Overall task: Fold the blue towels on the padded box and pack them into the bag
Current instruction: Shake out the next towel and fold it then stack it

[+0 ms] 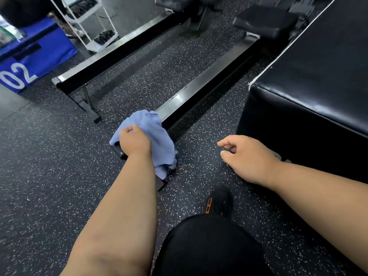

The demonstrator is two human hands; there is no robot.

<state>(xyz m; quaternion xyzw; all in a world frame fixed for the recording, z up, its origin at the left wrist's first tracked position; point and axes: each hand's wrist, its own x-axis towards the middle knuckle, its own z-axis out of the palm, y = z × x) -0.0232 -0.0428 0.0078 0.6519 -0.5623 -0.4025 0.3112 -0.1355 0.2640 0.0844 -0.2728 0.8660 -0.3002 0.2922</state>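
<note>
My left hand [134, 141] grips a crumpled light-blue towel [157, 136], bunched and hanging over the near end of a black metal bench frame. My right hand [247, 154] hovers over the speckled floor, fingers loosely curled and apart, holding nothing. It is just left of the black padded box [310, 80], whose shiny top fills the right side. No bag can be seen.
Two long black bench rails [199, 94] run diagonally across the dark speckled floor. A blue padded block marked "02" [29, 60] and a white wire shelf [89, 22] stand at the far left. My knee and black shoe [220, 201] are below.
</note>
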